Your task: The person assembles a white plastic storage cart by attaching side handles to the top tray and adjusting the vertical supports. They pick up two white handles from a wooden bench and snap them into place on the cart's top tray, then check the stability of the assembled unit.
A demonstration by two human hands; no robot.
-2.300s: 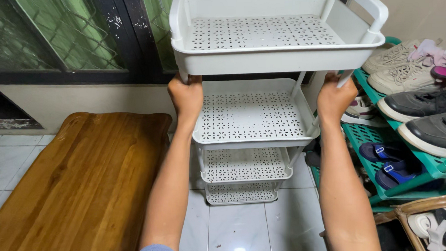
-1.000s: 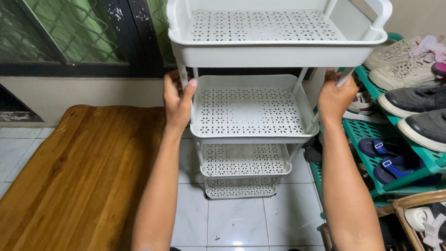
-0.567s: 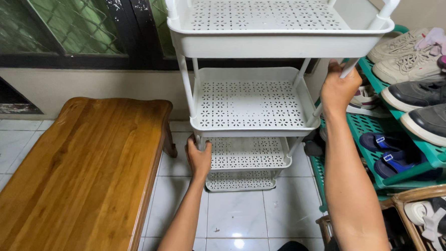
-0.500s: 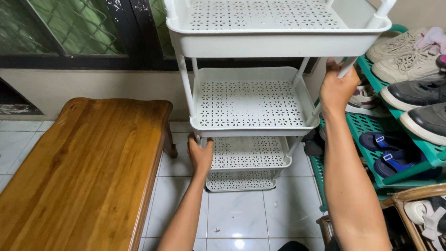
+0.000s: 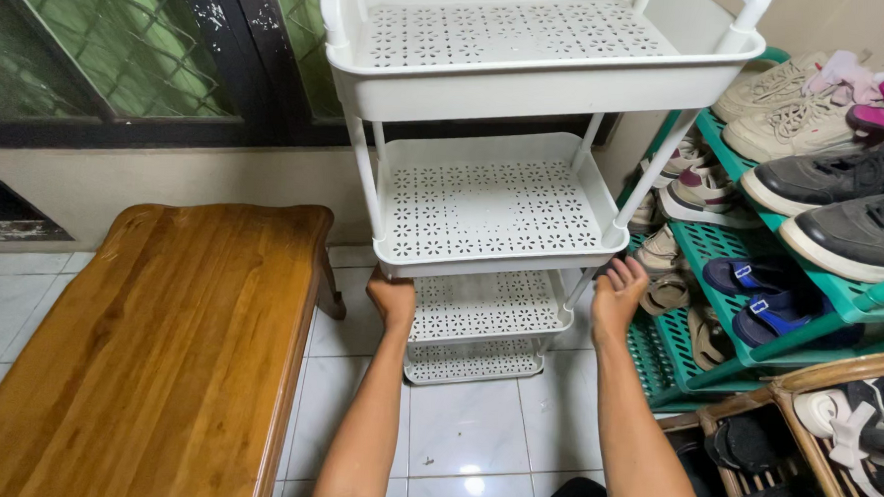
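Now we cup our left hand (image 5: 392,298) under the white perforated plastic rack (image 5: 493,211); our right hand (image 5: 617,296), fingers open, hovers beside it. Glossy wooden bench (image 5: 150,335) at nine o'clock, green shoe shelf (image 5: 808,284) at three.

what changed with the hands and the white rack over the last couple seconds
Both hands dropped from the upper posts. The left hand now grips the white rack under the second tray's front left corner; the right hand let go and is open beside the right post. The rack, the wooden bench and the shoe shelf stayed put.
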